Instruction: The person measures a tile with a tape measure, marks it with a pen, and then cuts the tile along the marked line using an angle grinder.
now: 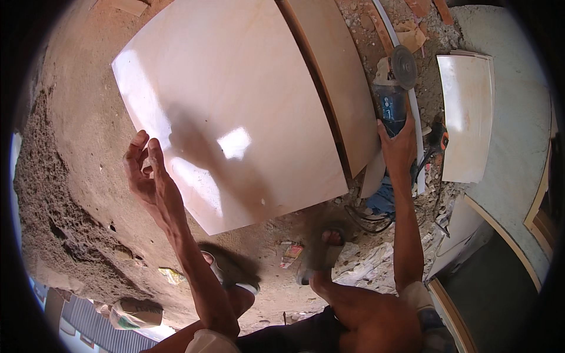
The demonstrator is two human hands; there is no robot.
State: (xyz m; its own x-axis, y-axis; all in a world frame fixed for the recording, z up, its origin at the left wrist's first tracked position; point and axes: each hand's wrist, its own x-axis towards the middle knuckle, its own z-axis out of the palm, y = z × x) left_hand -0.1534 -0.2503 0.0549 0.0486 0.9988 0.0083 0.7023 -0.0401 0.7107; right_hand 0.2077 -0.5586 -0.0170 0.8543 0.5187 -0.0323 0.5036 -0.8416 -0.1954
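My right hand [399, 144] is wrapped round the blue body of an angle grinder [389, 101], whose round grey disc [404, 67] faces up at its far end. The grinder is over the rubble to the right of the tiles. My left hand [150, 173] is raised by the left edge of a large pale glossy tile [247, 88], fingers loosely bent and apart, with nothing visible in them. Its shadow falls across the tile. Another large tile [335, 76] lies to the right, with a dark gap between the two.
Narrow cut tile pieces [468, 117] are stacked at the right on a grey-green slab [512, 106]. A long white strip [415, 141] runs beside the grinder. A black cable [371, 226] and blue cloth [381, 199] lie near my right forearm. My sandalled feet stand on dirt.
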